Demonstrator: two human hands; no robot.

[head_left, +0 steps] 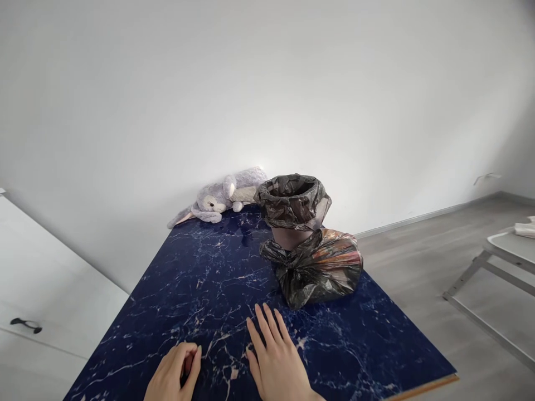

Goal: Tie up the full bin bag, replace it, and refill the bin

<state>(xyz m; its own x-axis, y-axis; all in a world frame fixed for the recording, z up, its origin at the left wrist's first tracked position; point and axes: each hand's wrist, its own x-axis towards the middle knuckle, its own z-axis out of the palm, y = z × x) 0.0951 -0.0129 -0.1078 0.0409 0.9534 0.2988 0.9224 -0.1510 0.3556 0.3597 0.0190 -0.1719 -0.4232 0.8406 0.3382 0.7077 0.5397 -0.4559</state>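
Note:
My right hand (276,359) lies flat, palm down, on the dark blue marble-patterned table (196,278), fingers together and pointing toward a tied black trash bag (317,267). The fingertips stop a short way in front of the bag without touching it. My left hand (173,373) rests on the table near its front edge with the fingers curled in loosely; nothing shows inside it. Behind the tied bag stands a small bin lined with a black bag (293,206), its mouth open.
A grey plush rabbit (223,197) lies at the table's far edge against the white wall. A white cabinet with a dark handle (25,324) stands to the left. On the right, over the wood floor, is a white table with metal legs (493,267).

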